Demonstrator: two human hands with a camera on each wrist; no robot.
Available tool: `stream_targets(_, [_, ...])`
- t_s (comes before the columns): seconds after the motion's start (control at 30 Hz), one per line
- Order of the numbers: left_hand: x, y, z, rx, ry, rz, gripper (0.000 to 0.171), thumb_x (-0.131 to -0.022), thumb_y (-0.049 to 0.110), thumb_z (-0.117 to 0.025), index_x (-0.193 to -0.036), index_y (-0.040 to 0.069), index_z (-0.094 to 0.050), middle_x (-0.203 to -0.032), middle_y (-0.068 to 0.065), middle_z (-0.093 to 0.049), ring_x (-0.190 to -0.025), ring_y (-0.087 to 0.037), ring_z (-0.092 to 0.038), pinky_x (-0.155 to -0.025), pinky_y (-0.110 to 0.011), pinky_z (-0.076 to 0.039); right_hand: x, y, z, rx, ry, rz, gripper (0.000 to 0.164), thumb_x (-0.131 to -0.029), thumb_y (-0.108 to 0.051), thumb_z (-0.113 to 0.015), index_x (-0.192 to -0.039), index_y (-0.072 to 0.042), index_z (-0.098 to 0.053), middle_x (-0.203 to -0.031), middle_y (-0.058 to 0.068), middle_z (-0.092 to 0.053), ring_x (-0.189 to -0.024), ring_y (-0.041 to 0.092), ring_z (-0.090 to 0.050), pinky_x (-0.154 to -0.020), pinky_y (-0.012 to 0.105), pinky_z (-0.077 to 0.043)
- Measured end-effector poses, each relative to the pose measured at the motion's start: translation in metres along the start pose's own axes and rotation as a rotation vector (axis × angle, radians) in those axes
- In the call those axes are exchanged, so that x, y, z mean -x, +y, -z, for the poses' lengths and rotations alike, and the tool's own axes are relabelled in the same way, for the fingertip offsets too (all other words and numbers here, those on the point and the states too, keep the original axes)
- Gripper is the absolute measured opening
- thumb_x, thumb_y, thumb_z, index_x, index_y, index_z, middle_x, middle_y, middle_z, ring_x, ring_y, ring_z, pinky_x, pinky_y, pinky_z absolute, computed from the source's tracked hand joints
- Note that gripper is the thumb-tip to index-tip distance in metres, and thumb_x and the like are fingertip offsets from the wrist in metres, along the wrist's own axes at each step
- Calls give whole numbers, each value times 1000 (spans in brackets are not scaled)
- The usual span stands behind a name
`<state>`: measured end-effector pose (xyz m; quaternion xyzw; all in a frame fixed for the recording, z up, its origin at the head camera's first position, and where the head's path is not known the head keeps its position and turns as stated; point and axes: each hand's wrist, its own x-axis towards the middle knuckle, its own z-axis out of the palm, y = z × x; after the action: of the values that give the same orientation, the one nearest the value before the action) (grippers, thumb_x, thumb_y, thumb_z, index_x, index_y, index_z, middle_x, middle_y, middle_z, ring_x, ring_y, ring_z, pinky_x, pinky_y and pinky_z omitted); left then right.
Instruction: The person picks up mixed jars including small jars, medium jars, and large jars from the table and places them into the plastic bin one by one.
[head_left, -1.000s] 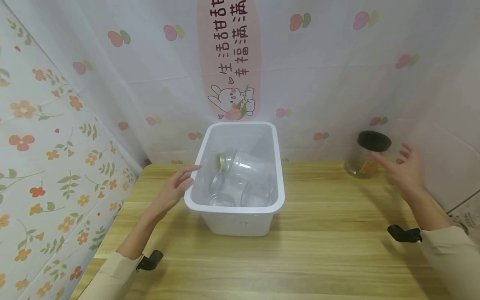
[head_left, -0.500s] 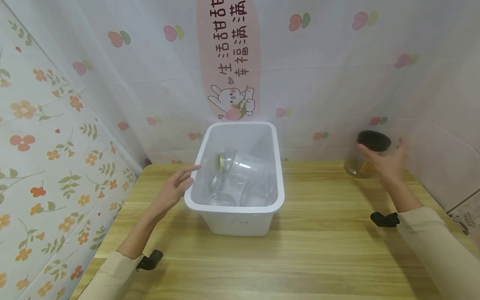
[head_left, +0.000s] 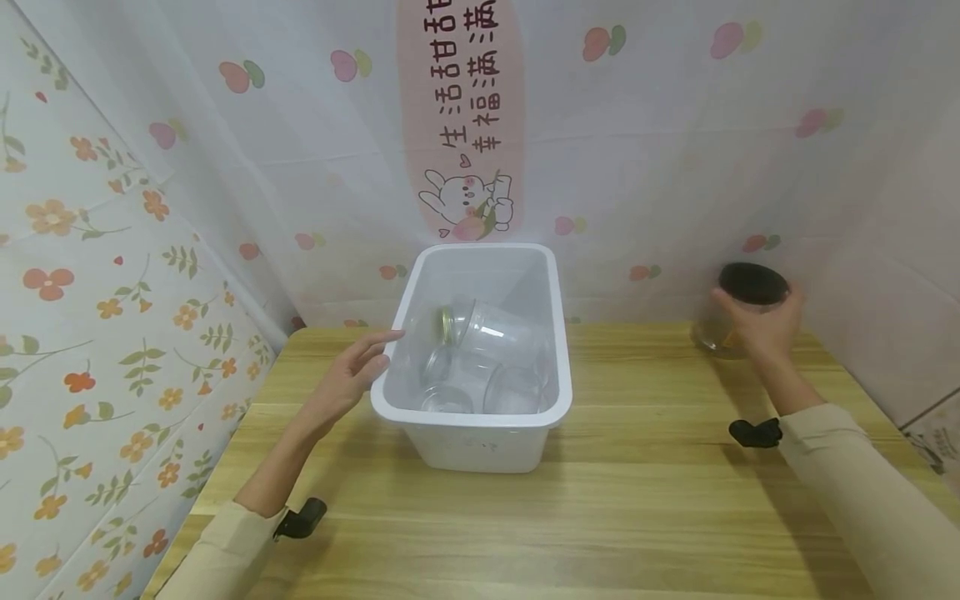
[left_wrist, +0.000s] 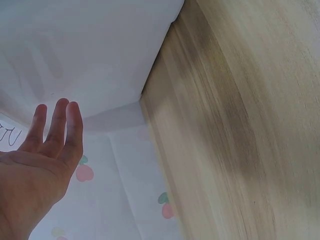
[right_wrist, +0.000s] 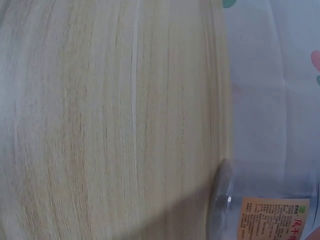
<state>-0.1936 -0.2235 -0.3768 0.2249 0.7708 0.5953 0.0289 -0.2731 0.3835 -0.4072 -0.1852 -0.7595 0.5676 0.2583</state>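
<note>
At the table's back right stands a clear jar point(head_left: 708, 335) with a black lid and an orange label. My right hand point(head_left: 768, 329) holds it just under the lid, thumb on the left side and fingers round the right. In the right wrist view the jar point(right_wrist: 230, 210) shows its label at the lower right, with barely any of the hand in sight. My left hand point(head_left: 351, 371) has its fingers extended, the fingertips at the left rim of a white plastic tub point(head_left: 480, 446). Several clear jars point(head_left: 498, 329) lie inside, one with a gold lid point(head_left: 447, 325).
The wooden table point(head_left: 637, 517) ends at the back against a white curtain point(head_left: 637, 167) printed with fruit. A flowered cloth point(head_left: 112, 333) hangs along the left side. A dark wrist mount point(head_left: 756, 433) projects from the right sleeve, another point(head_left: 302, 518) from the left.
My right hand has moved left from beside the black-lidded jar and closed round it below the lid. The left hand and the tub have stayed in place.
</note>
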Motion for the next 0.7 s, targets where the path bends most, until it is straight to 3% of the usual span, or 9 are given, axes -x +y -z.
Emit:
stream_targets(0.17, [0, 0, 0, -14, 7, 2, 41, -107, 16, -52, -147, 7, -49, -147, -21, -50, -126, -39, -53, -91, -35, -50, -3, 4, -1, -13, 44, 5, 92, -84, -34, -83, -157, -18, -28, -157, 7, -30, -139, 15, -29, -114, 32, -25])
stream_targets(0.37, [0, 2, 0, -13, 14, -13, 42, -107, 15, -52, -147, 4, -50, -149, -20, -48, -129, -40, -51, -92, -34, -50, -5, 4, 0, -34, 65, -9, 90, -83, -32, -84, -156, -19, -32, -155, 8, -33, -136, 21, -33, -108, 30, -33])
stream_targets(0.7, [0, 2, 0, -44, 32, -4, 43, -106, 15, -55, -147, 4, -52, -151, -15, -46, -131, -36, -50, -95, -34, -48, -2, 0, 3, -39, 75, -40, 87, -79, -30, -88, -152, -25, -40, -146, 0, -40, -128, 16, -42, -99, 27, -41])
